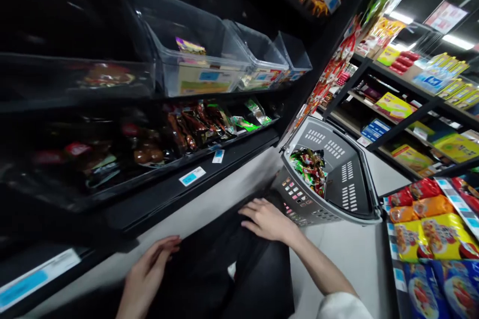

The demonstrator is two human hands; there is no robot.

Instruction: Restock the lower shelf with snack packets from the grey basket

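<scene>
My right hand (266,218) lies palm down on dark black fabric (202,269), its fingers stretched out and a little apart. The fabric looks like clothing over my lap; a small white patch (232,270) shows on it. My left hand (152,264) hovers by the fabric's left edge, below the shelf, loosely bent with nothing visible in it. Just beyond my right hand a grey shopping basket (346,187) stands on the floor, holding several shiny green and red snack packets (310,169).
On the left, a black shelf (168,189) carries dark wrapped snacks (196,124) under clear plastic bins (209,60). Price labels (192,176) line its edge. A rack of noodle packets (441,234) stands at right, with stocked shelves (404,104) behind.
</scene>
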